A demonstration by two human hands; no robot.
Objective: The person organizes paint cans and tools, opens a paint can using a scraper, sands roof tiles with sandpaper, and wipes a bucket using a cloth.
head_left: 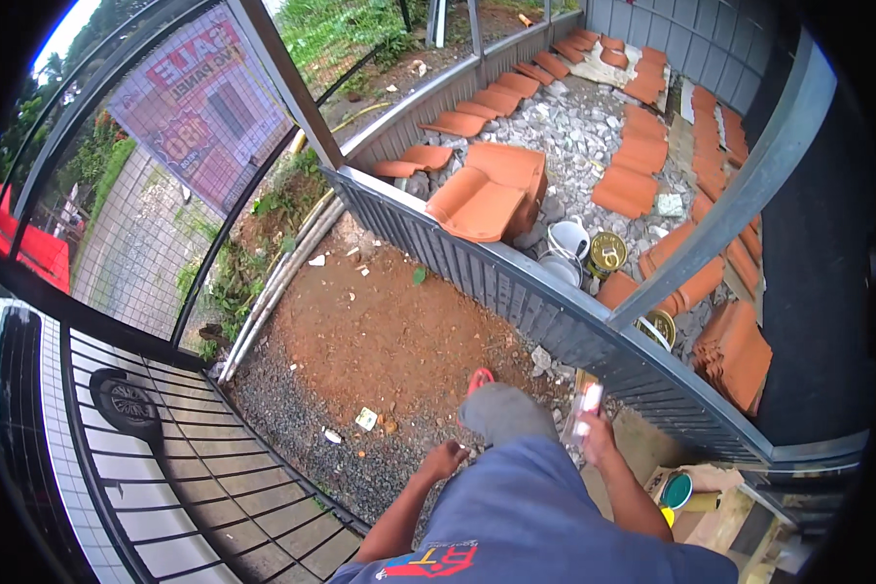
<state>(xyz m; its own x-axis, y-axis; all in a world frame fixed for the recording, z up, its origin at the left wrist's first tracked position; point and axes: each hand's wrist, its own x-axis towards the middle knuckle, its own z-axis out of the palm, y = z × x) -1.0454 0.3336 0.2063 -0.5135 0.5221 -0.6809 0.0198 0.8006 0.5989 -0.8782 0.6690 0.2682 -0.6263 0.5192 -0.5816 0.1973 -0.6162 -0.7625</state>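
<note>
Pale packet (pixel 589 399), glossy, with white and red areas; its exact kind cannot be told because of glare. It lies in the right hand (pixel 600 440), above the ground on the near side of the low metal wall (pixel 443 261). It is probably light and fairly stiff, with a smooth skin that may slip; whether it is fragile cannot be judged. The sides of its near end appear the best place to take hold. The fingers close around that near end, and the rest projects beyond them toward the far side.

From left to right: long poles (pixel 273 295) lie along the edge of the bare soil (pixel 380 321). The left hand (pixel 443 459) hangs near the person's body, holding nothing visible; its fingers are bent, but whether their tips meet cannot be told. Just right of it and farther off is a red sandal (pixel 480 378). Beyond the wall stand stacked orange tiles (pixel 492 190), then a white pail (pixel 566 238) and a gold-coloured tin (pixel 608 251). At near right, past the right hand, sits a green-filled container (pixel 676 490).
</note>
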